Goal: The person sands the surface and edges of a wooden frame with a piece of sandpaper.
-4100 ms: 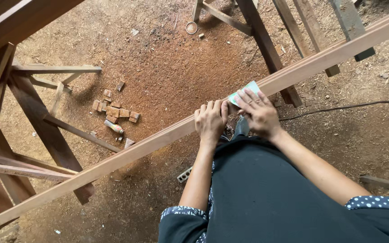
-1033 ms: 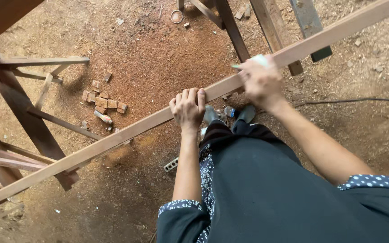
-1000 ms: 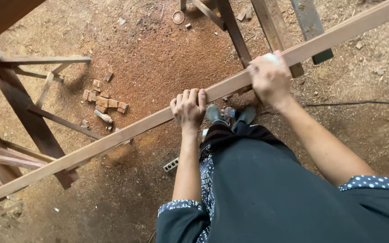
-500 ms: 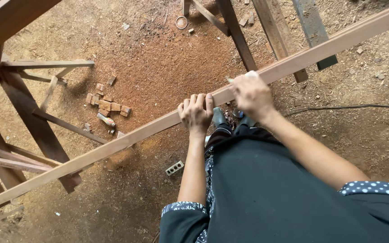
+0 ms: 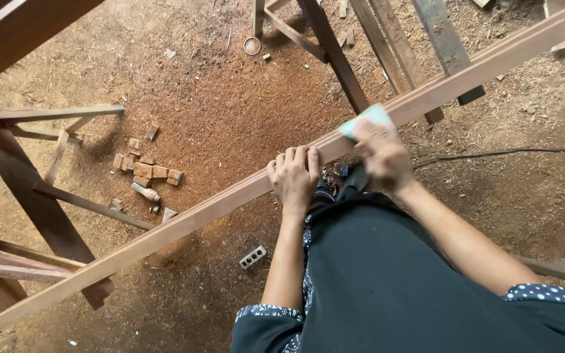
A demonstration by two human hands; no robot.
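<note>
Nearest me, my left hand (image 5: 293, 176) lies flat on the long reddish-brown wooden batten (image 5: 184, 222), fingers pressed together and curled over its far edge. Just beyond, my right hand (image 5: 380, 153) pins a pale green folded sheet of sandpaper (image 5: 369, 117) against the same batten, fingers flattened on it. The smooth, straight batten runs diagonally from lower left to upper right. Further off, small wooden offcut blocks (image 5: 146, 167) lie on the sawdust floor (image 5: 230, 98).

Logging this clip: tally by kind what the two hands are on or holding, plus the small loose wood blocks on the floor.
Long wooden strip: 1
Pale green sanding pad: 1
Small wood blocks: about 9
Total: about 11
</note>
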